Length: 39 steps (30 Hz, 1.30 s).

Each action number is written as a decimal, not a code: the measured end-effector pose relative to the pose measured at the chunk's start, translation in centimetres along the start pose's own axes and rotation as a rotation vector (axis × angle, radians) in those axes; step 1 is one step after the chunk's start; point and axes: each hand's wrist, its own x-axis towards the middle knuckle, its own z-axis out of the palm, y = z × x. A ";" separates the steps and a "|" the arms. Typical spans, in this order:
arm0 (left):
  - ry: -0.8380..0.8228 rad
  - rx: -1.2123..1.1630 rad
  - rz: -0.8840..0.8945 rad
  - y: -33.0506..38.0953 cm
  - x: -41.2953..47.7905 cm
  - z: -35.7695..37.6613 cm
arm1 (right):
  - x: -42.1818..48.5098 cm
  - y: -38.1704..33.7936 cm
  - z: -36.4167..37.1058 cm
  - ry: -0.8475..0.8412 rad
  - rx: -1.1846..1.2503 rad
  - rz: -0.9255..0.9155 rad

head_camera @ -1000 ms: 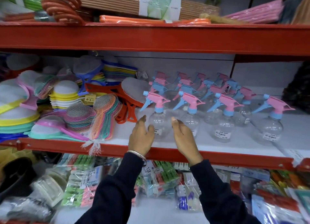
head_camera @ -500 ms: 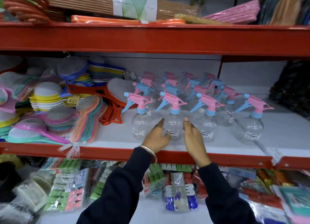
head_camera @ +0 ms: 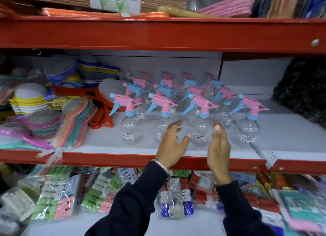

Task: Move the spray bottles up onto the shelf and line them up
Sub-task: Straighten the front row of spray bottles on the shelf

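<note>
Several clear spray bottles with pink and blue trigger heads stand in rows on the white middle shelf (head_camera: 105,144). In the front row, the third bottle (head_camera: 200,131) stands between my two hands. My left hand (head_camera: 172,144) is open to its left, partly covering the second bottle (head_camera: 161,129). My right hand (head_camera: 218,145) is open to its right, palm facing in. Neither hand grips a bottle. The first bottle (head_camera: 129,128) stands at the left end, and another bottle (head_camera: 247,131) stands apart at the right.
Stacked mesh strainers and scrubbers (head_camera: 45,122) and an orange swatter (head_camera: 98,108) fill the shelf's left side. A red shelf beam (head_camera: 158,34) runs overhead. Packaged goods (head_camera: 98,193) lie on the lower shelf. The shelf's front edge (head_camera: 105,160) is red.
Both hands have shifted right along the front row, from either side of the second bottle to either side of the third. The view has moved right with them.
</note>
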 end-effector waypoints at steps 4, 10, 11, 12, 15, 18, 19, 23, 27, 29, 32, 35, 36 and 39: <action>-0.223 0.107 -0.084 0.7 1.6 2.0 | 1.9 0.6 -1.1 -0.107 -0.044 0.103; -0.254 0.074 -0.213 -0.1 1.9 2.6 | 3.1 1.1 -1.8 -0.185 0.001 0.191; -0.236 0.067 -0.217 -0.2 1.7 2.6 | 3.4 1.2 -2.0 -0.199 0.002 0.198; -0.224 0.061 -0.220 -0.3 1.6 2.6 | 3.5 1.3 -2.2 -0.217 -0.001 0.201; -0.201 0.075 -0.215 -0.3 1.4 2.8 | 3.5 1.2 -2.9 -0.238 -0.007 0.180; -0.013 0.122 -0.108 0.6 0.7 3.9 | 2.4 0.9 -4.5 -0.107 0.042 0.067; 0.092 0.113 -0.025 1.2 0.3 4.5 | 2.1 0.9 -5.3 -0.038 0.050 0.029; 0.176 0.080 0.225 3.1 -0.5 7.7 | 2.8 1.5 -8.5 0.240 -0.021 -0.078; -0.164 0.073 0.057 4.1 1.3 11.3 | 4.6 2.2 -10.6 0.121 -0.176 0.092; -0.301 0.056 -0.069 4.5 2.5 12.7 | 5.1 2.3 -11.3 0.017 -0.207 0.142; -0.403 0.001 -0.179 4.9 3.7 13.7 | 5.4 1.6 -12.1 -0.056 -0.181 0.113; -0.384 -0.010 -0.197 4.8 3.7 13.8 | 5.7 1.5 -12.5 -0.112 -0.113 0.160; -0.362 -0.004 -0.190 4.6 3.5 13.7 | 5.8 1.7 -12.5 -0.144 -0.086 0.176; -0.310 -0.001 -0.177 4.0 2.8 13.2 | 6.0 1.9 -12.3 -0.204 -0.059 0.212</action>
